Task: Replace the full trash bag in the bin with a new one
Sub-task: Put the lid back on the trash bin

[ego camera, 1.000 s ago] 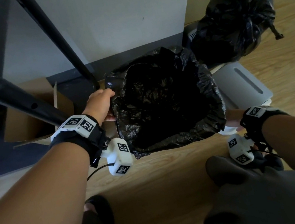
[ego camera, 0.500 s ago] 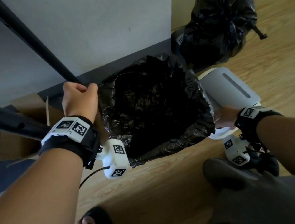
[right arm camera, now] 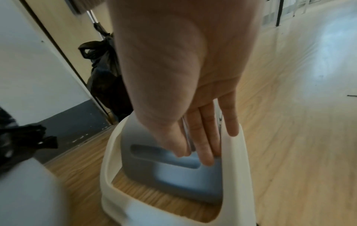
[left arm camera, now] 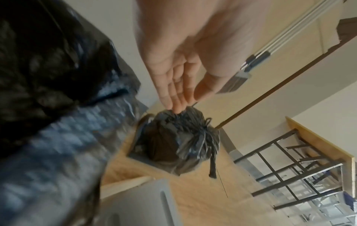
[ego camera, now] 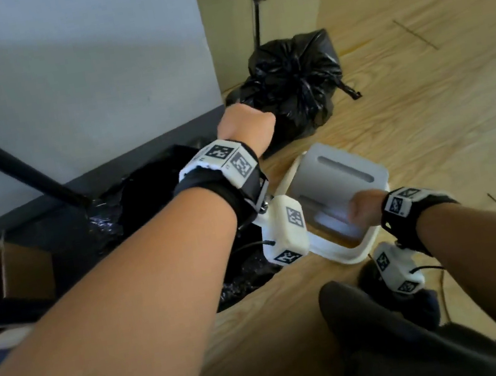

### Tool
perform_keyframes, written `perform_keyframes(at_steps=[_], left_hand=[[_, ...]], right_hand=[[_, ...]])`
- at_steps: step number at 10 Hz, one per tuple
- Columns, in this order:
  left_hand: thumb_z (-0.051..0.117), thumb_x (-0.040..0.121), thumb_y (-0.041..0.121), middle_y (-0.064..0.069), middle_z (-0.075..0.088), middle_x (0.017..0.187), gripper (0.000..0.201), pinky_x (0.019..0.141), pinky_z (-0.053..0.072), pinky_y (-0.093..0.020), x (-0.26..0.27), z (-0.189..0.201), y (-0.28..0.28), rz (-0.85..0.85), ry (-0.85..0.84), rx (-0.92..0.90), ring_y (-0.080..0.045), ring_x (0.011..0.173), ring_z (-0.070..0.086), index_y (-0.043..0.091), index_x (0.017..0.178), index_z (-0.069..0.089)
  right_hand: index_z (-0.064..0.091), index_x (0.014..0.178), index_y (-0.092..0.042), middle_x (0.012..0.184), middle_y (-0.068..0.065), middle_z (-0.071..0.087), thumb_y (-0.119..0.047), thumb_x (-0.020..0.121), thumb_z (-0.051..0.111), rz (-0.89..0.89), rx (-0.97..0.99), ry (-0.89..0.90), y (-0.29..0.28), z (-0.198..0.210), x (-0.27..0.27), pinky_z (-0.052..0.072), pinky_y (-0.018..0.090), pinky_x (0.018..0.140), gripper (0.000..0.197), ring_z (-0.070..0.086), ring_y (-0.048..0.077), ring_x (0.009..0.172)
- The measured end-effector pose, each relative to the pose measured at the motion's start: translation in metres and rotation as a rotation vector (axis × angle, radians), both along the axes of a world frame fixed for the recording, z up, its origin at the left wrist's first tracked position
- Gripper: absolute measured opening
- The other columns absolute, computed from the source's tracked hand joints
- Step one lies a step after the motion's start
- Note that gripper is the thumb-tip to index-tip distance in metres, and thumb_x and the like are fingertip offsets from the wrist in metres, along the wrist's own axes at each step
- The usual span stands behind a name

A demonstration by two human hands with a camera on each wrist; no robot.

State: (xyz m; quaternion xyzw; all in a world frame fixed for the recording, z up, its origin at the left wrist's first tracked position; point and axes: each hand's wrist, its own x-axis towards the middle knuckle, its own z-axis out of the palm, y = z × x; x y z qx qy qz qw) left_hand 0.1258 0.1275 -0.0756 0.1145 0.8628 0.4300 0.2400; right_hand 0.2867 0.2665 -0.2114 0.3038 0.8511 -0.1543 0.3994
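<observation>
L hand [left arm camera: 179,71]: fingers straight, thumb alongside, gripping nothing; tips at the gathered neck of the tied black bag [left arm camera: 173,140], which sits on the floor [ego camera: 426,125] by the wall [ego camera: 56,72], straight ahead of the fingers. R hand [right arm camera: 183,68], farther off, lays straight fingers on the grey flap [right arm camera: 173,180] of the bin lid [right arm camera: 234,168], w/o clasping it

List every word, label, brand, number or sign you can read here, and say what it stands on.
No legible word, brand or number shows in any view.
On the left wrist band and the right wrist band: only black-and-white square code patterns. Tiny marks on the left band's edge are too small to read.
On the swing lid and the tied rubbish bag: no label shows.
</observation>
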Motion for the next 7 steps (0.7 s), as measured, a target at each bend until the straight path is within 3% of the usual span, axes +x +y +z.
perform_keyframes(at_steps=[1, 2, 3, 4, 5, 6, 7], left_hand=[[0.056, 0.081, 0.012, -0.017, 0.068, 0.109, 0.034, 0.093, 0.054, -0.036, 0.008, -0.024, 0.033, -0.045, -0.169, -0.07, -0.026, 0.097, 0.066, -0.003, 0.11, 0.064], [0.048, 0.092, 0.01, -0.02, 0.062, 0.127, 0.035, 0.085, 0.048, -0.032, 0.022, -0.045, 0.054, -0.145, -0.174, -0.144, -0.022, 0.09, 0.054, -0.004, 0.123, 0.059], [0.035, 0.1, 0.007, -0.02, 0.054, 0.136, 0.037, 0.087, 0.042, -0.031, 0.043, -0.05, 0.066, -0.273, -0.18, -0.301, -0.03, 0.111, 0.056, -0.009, 0.13, 0.049], [0.034, 0.102, 0.013, -0.02, 0.052, 0.139, 0.04, 0.1, 0.042, -0.033, 0.049, -0.062, 0.07, -0.366, -0.147, -0.45, -0.032, 0.128, 0.05, -0.007, 0.133, 0.047], [0.037, 0.1, 0.014, -0.018, 0.049, 0.142, 0.041, 0.096, 0.041, -0.032, 0.047, -0.086, 0.067, -0.447, -0.123, -0.49, -0.03, 0.131, 0.047, -0.002, 0.136, 0.048], [0.035, 0.101, 0.009, -0.02, 0.051, 0.138, 0.04, 0.079, 0.034, -0.026, 0.048, -0.093, 0.07, -0.513, -0.128, -0.554, -0.032, 0.128, 0.049, -0.003, 0.137, 0.046], [0.031, 0.1, 0.003, -0.013, 0.058, 0.094, 0.037, 0.076, 0.032, -0.027, 0.052, -0.096, 0.072, -0.496, -0.167, -0.585, -0.028, 0.096, 0.054, -0.005, 0.127, 0.054]], right_hand=[[0.036, 0.057, -0.019, 0.065, 0.003, 0.046, -0.036, 0.095, 0.048, -0.056, 0.069, 0.069, 0.012, -0.007, 0.012, 0.042, 0.032, 0.072, 0.044, 0.048, 0.024, 0.07], [0.04, 0.059, -0.015, 0.077, 0.008, 0.052, -0.028, 0.093, 0.048, -0.142, 0.086, 0.14, 0.025, -0.015, 0.018, 0.041, 0.033, 0.07, 0.038, 0.048, 0.023, 0.07], [0.064, 0.092, -0.005, 0.099, 0.016, 0.063, -0.028, 0.091, 0.051, -0.243, 0.097, 0.171, 0.038, -0.016, 0.025, 0.041, 0.033, 0.072, 0.027, 0.053, 0.028, 0.081], [0.062, 0.114, -0.003, 0.112, 0.018, 0.065, -0.032, 0.087, 0.055, -0.358, 0.155, 0.225, 0.047, -0.019, 0.036, 0.047, 0.034, 0.075, 0.04, 0.062, 0.035, 0.098], [0.055, 0.12, -0.005, 0.108, 0.017, 0.063, -0.037, 0.08, 0.063, -0.59, 0.179, 0.277, 0.055, -0.026, 0.05, 0.049, 0.036, 0.071, 0.052, 0.064, 0.035, 0.097], [0.049, 0.118, 0.0, 0.102, 0.017, 0.066, -0.035, 0.071, 0.072, -0.842, 0.092, 0.335, 0.056, -0.029, 0.058, 0.057, 0.041, 0.07, 0.063, 0.068, 0.036, 0.091], [0.042, 0.104, -0.005, 0.1, 0.016, 0.063, -0.027, 0.075, 0.077, -0.911, 0.003, 0.3, 0.047, -0.031, 0.059, 0.059, 0.048, 0.08, 0.05, 0.069, 0.035, 0.092]])
